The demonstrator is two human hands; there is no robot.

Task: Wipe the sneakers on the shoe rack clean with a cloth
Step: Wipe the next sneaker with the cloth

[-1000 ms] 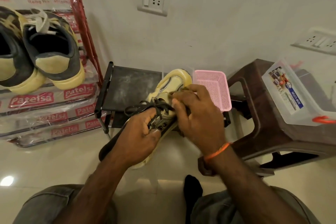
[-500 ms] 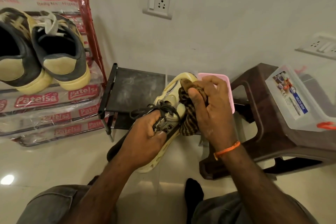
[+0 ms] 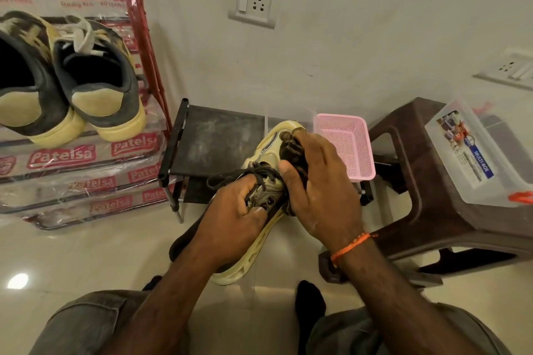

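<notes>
1. At frame centre, a cream-yellow sneaker [image 3: 268, 153] is held above the floor, its long axis running from lower centre up toward the right, toe pointing at the pink mesh basket [image 3: 350, 150].
2. The left hand [image 3: 233, 219] grasps the sneaker at its laced midsection, fingers curled among the dark laces.
3. The right hand [image 3: 320, 190] clutches a dark brown cloth [image 3: 291, 150], pressing it against the toe area.
4. In the upper left, a pair of dark-and-yellow sneakers [image 3: 98, 83] sits on the red shoe rack [image 3: 138, 23], heels facing the camera.
5. A brown plastic stool [image 3: 427, 196] at right carries a clear box [image 3: 473, 153].
</notes>
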